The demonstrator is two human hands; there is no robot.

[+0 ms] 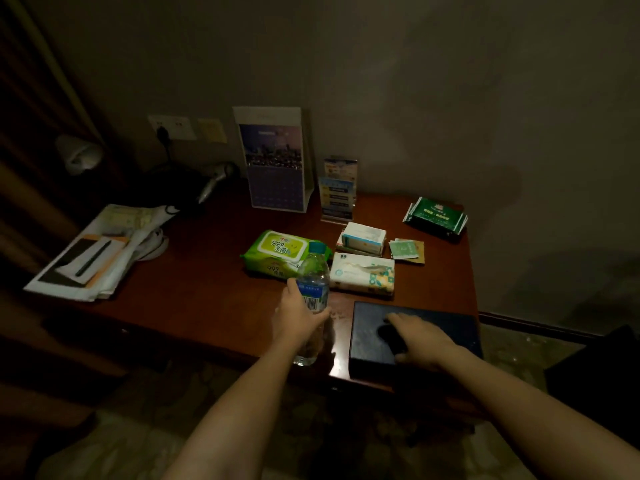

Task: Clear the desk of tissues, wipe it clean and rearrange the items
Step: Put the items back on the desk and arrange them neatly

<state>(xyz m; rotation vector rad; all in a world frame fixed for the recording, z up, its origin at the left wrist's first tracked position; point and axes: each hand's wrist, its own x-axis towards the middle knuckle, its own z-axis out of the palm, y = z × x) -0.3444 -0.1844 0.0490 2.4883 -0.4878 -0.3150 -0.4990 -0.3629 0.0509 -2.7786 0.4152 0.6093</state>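
A dimly lit room seen from above, looking down at a reddish-brown wooden worktop set against a plain wall. Two bare forearms reach in from below. The left hand is curled round a clear plastic water bottle with a green cap, gripping it at its blue label; the bottle stands near the front edge. The right hand lies with fingers stretched out, holding nothing, on top of a dark box at the near right corner. Just behind the bottle sits a green pack of wet wipes, and beside that a white soft tissue pack. Behind the tissue pack lie small cartons and green sachets. A green packet rests at the far right. A calendar and a card stand stand upright at the back. A stack of papers overhangs the left end, with a hair dryer behind it.
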